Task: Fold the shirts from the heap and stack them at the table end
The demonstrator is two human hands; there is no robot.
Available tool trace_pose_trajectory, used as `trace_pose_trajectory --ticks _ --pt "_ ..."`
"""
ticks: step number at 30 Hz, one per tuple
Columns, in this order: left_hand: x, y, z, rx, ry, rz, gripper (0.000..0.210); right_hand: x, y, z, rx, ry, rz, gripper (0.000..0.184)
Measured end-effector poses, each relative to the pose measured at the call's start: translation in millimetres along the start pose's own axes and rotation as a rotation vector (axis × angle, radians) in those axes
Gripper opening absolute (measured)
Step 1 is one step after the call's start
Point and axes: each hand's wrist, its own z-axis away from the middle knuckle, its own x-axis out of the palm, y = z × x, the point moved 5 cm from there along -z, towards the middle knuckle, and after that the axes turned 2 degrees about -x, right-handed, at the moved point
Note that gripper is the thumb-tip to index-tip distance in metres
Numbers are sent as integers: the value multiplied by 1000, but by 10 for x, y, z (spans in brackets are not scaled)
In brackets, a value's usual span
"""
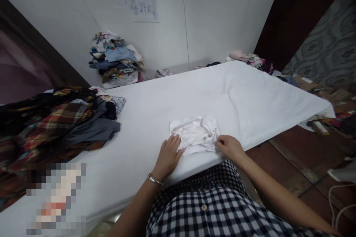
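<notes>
A white shirt [191,127], crumpled and bunched into a small rectangle, lies on the white-covered table close to its front edge. My left hand [170,152] rests on the shirt's left side, its fingers stretched out and flat, palm down. At the shirt's right edge, my right hand [228,147] has its thumb and fingers pinched together on the cloth. Loose wrinkles and raised folds run across the middle of the shirt between both hands.
On the table's left side is a heap of dark and plaid clothes [75,118]. A tall stack of clothes [118,59] stands by the wall, below a handwritten sheet [144,7]. More clothes [246,58] lie behind the table. White cables [332,202] hang at lower right. A pixelated patch hides the lower-left corner.
</notes>
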Motion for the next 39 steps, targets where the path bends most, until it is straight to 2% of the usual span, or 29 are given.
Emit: trace_pose_trajectory --ticks 2,4,6,7,9,12,14,17,20,23,26,29,33,35,39 --pt "-74 -50 -16 -23 38 84 40 -58 18 -1 -13 13 103 22" --pt "-253 -155 -48 -98 183 160 40 -148 63 -29 -15 82 80 20" --pt "-417 -299 -84 -250 304 171 43 -225 133 -85 18 155 -27 36" --pt "-459 -367 -108 -341 316 157 46 -239 170 -124 48 164 -84 46" --pt "-445 -457 -177 -495 229 142 53 -209 218 -218 108 130 -157 62" --pt "-322 -458 -310 -574 102 184 57 -89 198 -366 117 69 -158 78" --pt "-246 -433 -394 -607 88 258 58 -6 162 -449 96 76 -147 80" --pt "-146 -417 -485 -684 58 444 59 80 123 -529 48 141 -196 73" --pt "-99 -381 -539 -682 -7 612 45 102 132 -554 19 223 -315 69" --pt "-134 -324 -536 -606 -70 521 32 95 212 -536 103 242 -406 74" --pt "-256 -264 -468 -512 16 253 40 61 283 -506 174 201 -441 86" --pt "-297 -231 -369 -520 42 139 53 31 299 -492 209 147 -400 89" --pt "-216 -241 -368 -526 -39 174 51 89 183 -533 192 77 -435 91" --pt "-179 -293 -423 -548 -33 221 47 126 86 -577 140 58 -513 87" --pt "-161 -383 -526 -571 37 268 36 80 -31 -661 89 100 -676 86"
